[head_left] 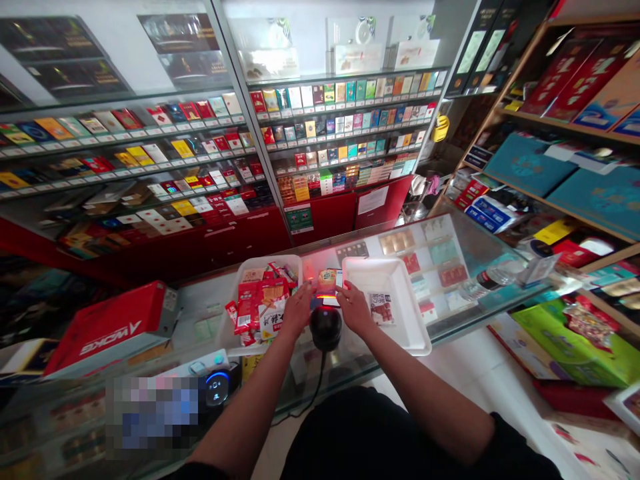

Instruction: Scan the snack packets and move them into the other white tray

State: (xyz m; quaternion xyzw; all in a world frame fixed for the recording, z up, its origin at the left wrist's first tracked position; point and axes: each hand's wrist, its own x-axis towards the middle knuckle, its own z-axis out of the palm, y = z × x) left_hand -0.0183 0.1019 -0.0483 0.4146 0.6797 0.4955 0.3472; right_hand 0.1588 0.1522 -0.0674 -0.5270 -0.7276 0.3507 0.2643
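Note:
A small orange-brown snack packet is held up between my two hands, lit by a red glow. My left hand pinches its left side with the fingertips. On the other side, my right hand grips the packet's right edge. Just below it stands a black barcode scanner with its cable running down toward me. To the left, a white bin is filled with several red, yellow and white snack packets. A second white bin on the right holds one white-and-brown packet.
The bins stand on a glass counter. A red box lies at left beside a small device with a blue ring. A clear plastic bottle lies at right. Behind are shelves of cigarette packs.

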